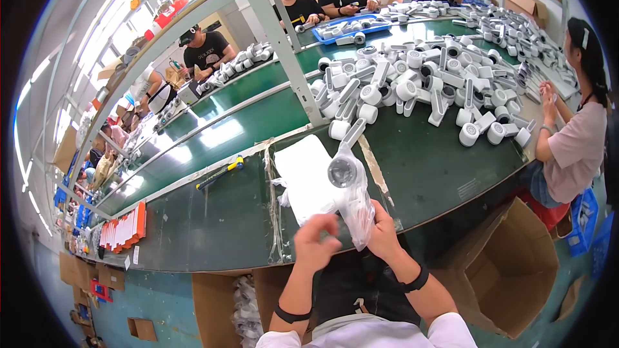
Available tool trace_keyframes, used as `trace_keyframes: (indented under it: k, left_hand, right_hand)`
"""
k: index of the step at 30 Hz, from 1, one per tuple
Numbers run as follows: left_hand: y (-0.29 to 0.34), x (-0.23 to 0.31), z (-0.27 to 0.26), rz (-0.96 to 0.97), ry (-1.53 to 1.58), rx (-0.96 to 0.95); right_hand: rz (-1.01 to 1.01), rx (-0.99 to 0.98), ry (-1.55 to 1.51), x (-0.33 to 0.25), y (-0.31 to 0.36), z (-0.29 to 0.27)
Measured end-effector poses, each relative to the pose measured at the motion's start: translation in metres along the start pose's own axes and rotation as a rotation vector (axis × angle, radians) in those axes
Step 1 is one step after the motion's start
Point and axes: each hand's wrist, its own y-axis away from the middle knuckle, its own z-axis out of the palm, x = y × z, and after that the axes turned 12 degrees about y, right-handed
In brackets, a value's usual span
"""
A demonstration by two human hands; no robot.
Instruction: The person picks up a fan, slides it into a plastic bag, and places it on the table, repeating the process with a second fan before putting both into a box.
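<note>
My right hand (383,229) grips a clear plastic bag (358,216) from its right side. Partly inside the bag is a white and grey device with a round head (343,171), its handle pointing away from me toward the pile. My left hand (316,241) is just left of the bag, thumb and fingers apart and loosely bent, with nothing visible in it. Beneath and left of the bag, a stack of white sheets or flat bags (303,171) lies on the dark green table (245,219).
A large heap of similar white devices (412,84) covers the table beyond my hands. A yellow-and-black tool (220,173) and orange-and-white boxes (124,227) lie to the left. An open cardboard box (509,267) stands at lower right. A person (570,129) sits at right; others work across the line.
</note>
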Motion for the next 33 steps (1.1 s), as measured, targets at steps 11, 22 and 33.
trace_keyframes:
  k: [11, 22, 33]
  left_hand:
    - [0.006, -0.013, 0.025, -0.516, 0.727, 0.298]
    - [-0.009, 0.009, -0.020, -0.591, 1.067, 0.382]
    - [-0.010, 0.007, -0.024, -0.641, 0.968, 0.477]
  right_hand:
    - [-0.252, 0.239, 0.224, -0.004, 0.009, 0.035]
    - [-0.316, 0.369, 0.254, -0.019, 0.005, 0.023]
    - [-0.561, 0.362, 0.397, -0.026, 0.009, 0.026]
